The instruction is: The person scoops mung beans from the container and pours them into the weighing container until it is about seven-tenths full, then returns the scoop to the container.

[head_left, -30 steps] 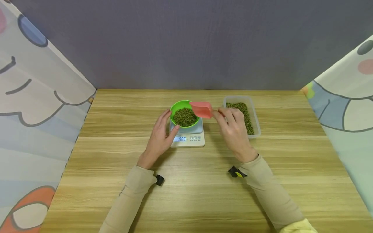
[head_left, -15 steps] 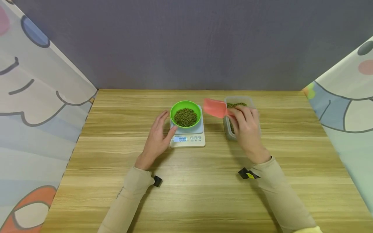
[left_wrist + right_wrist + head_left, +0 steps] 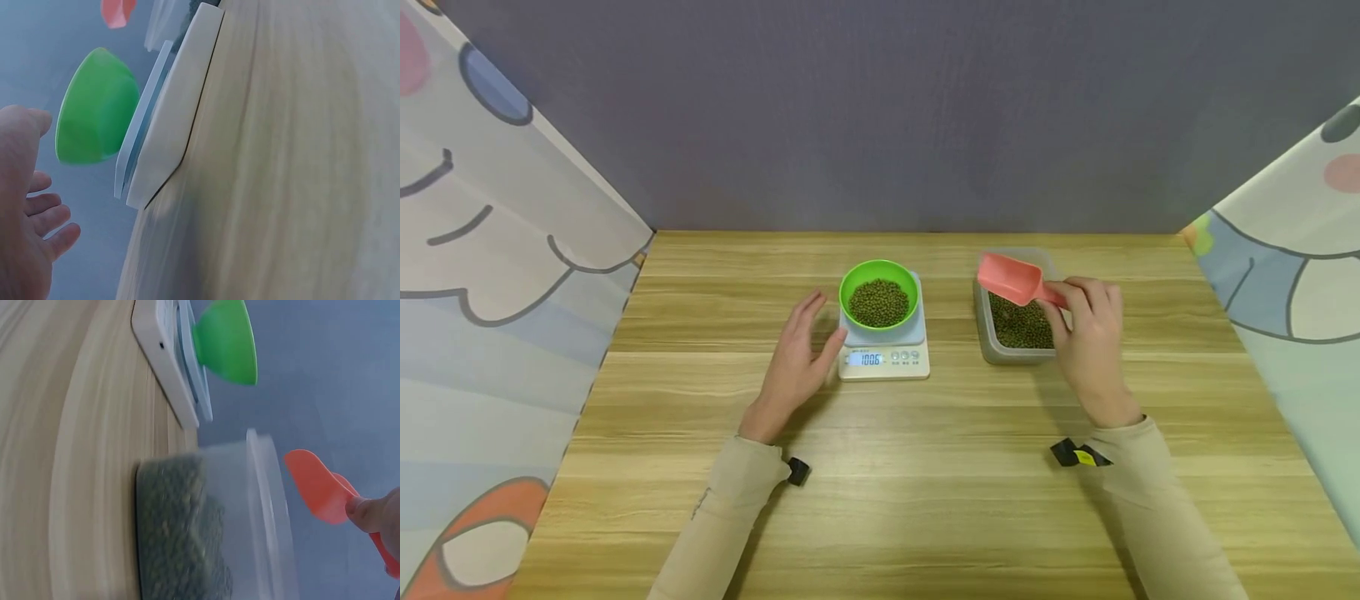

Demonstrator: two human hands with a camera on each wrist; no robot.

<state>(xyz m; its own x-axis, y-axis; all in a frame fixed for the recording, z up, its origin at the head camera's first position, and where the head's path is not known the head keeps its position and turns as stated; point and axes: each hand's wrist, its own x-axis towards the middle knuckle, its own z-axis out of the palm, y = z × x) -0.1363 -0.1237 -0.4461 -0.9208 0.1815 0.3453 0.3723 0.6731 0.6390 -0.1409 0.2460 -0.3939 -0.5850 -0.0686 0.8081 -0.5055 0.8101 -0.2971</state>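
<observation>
A green bowl (image 3: 880,268) with mung beans (image 3: 878,303) in it stands on a kitchen scale (image 3: 883,367), whose display appears to read 100.6. Beside the bowl's left side is my left hand (image 3: 793,362), fingers apart and extended; in the left wrist view a gap shows between hand and bowl. My right hand (image 3: 1090,342) pinches the handle of a pink scoop (image 3: 1011,279). The scoop is above a clear plastic box (image 3: 988,342) holding more mung beans (image 3: 181,531). No beans are visible in the scoop.
A wooden table (image 3: 880,483) carries everything. At its back rises a grey wall panel (image 3: 910,117), and printed cartoon sheets (image 3: 490,333) flank both sides. The box stands to the right of the scale with bare tabletop between them.
My right hand has carried the scoop rightward from the bowl to above the box. My left hand has drawn slightly away from the bowl. The scale reading rose from about 98.8 to 100.6.
</observation>
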